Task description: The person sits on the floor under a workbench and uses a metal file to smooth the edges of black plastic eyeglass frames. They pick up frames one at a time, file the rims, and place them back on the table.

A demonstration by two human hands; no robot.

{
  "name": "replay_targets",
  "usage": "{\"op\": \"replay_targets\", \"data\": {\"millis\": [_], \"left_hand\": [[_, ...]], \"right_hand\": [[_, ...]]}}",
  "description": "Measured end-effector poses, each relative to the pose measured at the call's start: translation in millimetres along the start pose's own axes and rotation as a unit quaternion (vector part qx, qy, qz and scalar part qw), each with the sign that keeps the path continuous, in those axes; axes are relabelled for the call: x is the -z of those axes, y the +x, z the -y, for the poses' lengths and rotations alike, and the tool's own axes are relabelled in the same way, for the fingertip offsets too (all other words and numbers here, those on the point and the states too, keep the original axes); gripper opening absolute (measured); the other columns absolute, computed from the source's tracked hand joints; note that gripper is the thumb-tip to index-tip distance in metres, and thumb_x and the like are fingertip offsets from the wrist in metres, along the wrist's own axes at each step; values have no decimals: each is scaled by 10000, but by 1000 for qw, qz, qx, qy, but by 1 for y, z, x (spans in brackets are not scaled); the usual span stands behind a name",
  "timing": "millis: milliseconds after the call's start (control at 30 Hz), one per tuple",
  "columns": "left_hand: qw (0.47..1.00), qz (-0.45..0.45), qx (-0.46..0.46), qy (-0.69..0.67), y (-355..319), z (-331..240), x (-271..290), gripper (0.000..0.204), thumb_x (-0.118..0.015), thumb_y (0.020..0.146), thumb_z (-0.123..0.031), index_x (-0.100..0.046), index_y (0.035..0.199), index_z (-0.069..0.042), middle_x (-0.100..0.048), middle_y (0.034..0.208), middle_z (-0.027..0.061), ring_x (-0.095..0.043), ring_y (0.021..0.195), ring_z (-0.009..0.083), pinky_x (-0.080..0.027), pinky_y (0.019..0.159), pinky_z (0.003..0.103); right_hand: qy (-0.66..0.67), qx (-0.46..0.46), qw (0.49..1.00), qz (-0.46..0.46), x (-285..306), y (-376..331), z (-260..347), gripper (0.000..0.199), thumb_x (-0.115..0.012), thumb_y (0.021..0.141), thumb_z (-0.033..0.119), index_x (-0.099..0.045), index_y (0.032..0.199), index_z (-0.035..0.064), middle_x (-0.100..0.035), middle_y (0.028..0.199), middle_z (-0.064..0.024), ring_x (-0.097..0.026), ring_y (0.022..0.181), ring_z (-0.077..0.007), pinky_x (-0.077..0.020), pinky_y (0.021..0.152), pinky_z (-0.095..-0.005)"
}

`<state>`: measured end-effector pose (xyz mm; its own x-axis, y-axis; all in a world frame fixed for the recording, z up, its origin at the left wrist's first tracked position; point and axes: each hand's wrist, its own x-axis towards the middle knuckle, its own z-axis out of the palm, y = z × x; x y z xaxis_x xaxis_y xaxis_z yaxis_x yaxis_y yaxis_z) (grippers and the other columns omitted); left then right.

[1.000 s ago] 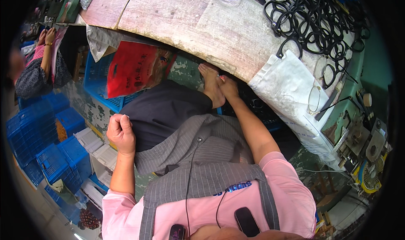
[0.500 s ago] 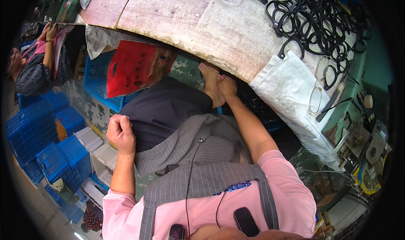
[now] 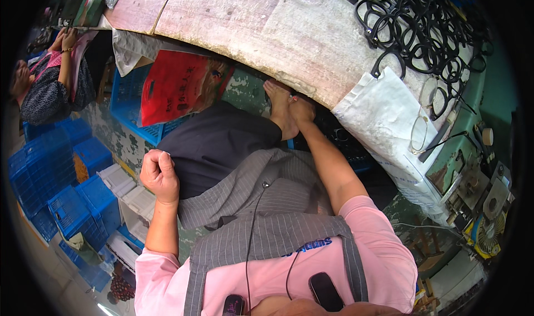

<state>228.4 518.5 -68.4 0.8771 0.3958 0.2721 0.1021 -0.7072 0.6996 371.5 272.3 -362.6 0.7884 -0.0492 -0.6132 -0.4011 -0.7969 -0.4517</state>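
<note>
right hand [image 3: 300,109] reaches down under the bench [image 3: 267,27] edge, fingers seemingly closed on the bare foot [image 3: 279,107] — the grip is hard to see. left hand [image 3: 159,174] is a tight fist on the dark trouser knee [image 3: 214,143] — holding nothing visible.

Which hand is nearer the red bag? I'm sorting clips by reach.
Left. The left hand, a fist on the dark lap, sits just below the red bag; the right hand is off to its right, at the foot.
</note>
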Motion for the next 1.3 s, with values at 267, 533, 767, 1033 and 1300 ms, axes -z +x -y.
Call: {"op": "replay_targets", "data": {"millis": [267,533,767,1033,1300], "left_hand": [[1000,-15,22,-15,-1,-1,0,209,-587,939,-104,-513,755,-36,-506,654,24,-440,551,89,-346,517,228],[999,-19,25,-34,-2,1,0,204,-585,936,-94,-506,757,-37,-507,655,25,-440,555,89,-347,517,228],[999,-20,15,-29,-1,-1,0,207,-585,934,-88,-499,751,-40,-502,649,24,-443,565,97,-350,526,229],[999,-23,16,-37,-2,-1,0,205,-587,932,-84,-498,753,-38,-501,644,27,-446,567,101,-352,526,231],[999,-25,13,-43,-2,-2,-2,193,-604,923,-89,-509,765,-35,-511,660,36,-452,575,105,-353,529,235]], "right_hand": [[-20,7,999,-28,-3,2,3,458,-456,914,450,-674,1096,91,-638,1154,-197,-610,1068,-382,-478,920,-444],[-67,29,997,2,-5,21,-7,433,-512,899,429,-664,1113,85,-628,1165,-206,-603,1073,-385,-479,908,-457],[-31,62,997,-31,-4,18,-6,441,-503,903,448,-671,1098,89,-625,1174,-205,-601,1076,-379,-477,903,-443],[-26,45,997,-55,-9,20,-5,441,-483,914,464,-678,1074,102,-636,1159,-183,-609,1054,-379,-476,888,-441],[237,1,950,204,11,24,-26,291,-475,970,199,-628,1096,-13,-678,1017,-172,-661,938,-239,-512,808,-354]]}}
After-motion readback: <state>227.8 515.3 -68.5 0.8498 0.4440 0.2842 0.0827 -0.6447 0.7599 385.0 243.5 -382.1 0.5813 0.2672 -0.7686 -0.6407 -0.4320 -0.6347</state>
